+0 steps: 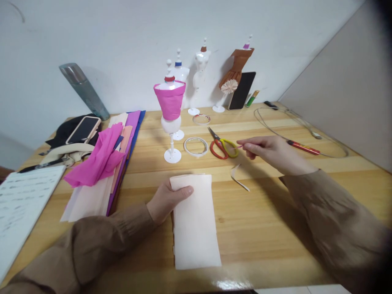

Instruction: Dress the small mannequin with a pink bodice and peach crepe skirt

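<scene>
My left hand grips a folded sheet of cream crepe paper at its upper left, thumb on top, the fingers hidden beneath. The paper lies lengthwise towards me. Off to the right, my right hand pinches a small thin pink strip between thumb and fingertips. This hand is beside the yellow handle of the scissors, which have red and yellow grips and blades pointing away. A narrow cream scrap is on the table below the fingertips. Behind the paper stands a mini mannequin wrapped in a pink top.
Tape rolls lie near the scissors. More mini mannequins stand along the wall, one in a brown dress. Coloured crepe papers, a phone and a notebook occupy the left. A cable loops at right.
</scene>
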The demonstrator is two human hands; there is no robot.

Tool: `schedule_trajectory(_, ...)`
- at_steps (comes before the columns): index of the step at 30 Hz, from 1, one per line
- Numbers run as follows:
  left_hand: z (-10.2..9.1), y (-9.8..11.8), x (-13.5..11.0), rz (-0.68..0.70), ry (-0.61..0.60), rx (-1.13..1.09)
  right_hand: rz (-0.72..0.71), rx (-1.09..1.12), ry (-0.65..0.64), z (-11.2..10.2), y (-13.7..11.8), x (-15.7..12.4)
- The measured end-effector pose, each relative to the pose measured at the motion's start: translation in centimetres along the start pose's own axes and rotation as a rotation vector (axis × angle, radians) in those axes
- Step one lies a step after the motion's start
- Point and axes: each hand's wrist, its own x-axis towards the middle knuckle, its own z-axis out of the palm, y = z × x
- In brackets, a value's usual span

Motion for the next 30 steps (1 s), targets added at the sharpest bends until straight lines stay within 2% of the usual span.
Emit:
schedule_trajectory(2, 0.0, 0.1, 0.0, 0.0, -0.005, -0.005, -0.017, 0.003, -0.099, 0.4, -0.2, 0.8)
schedule_trajectory(4, 0.0, 0.1, 0.0, -0.002, -0.011, -0.007, 0.002, -0.029, -0.13, 1.2, -0.4, 1.7)
schedule_trajectory(8, -0.1, 0.0, 0.1, -0.011, -0.008, 0.001, 0.001, -0.187, -0.085, 2.5, -0.6, 3.3)
schedule_trajectory(14, -0.2, 0.0, 0.1, -0.022, -0.024, -0.009, -0.152, -0.5, 0.001, 2.8, -0.6, 5.0)
schedule_trajectory(22, 0.0, 0.5, 0.1, -0.039, -0.046, -0.022, -0.243, -0.693, -0.138, 3.7, -0.3, 7.0)
schedule_trajectory(30, 0.1, 0.6, 0.0, -0.055, -0.035, -0.015, -0.196, -0.781, -0.183, 4.2, -0.4, 8.2)
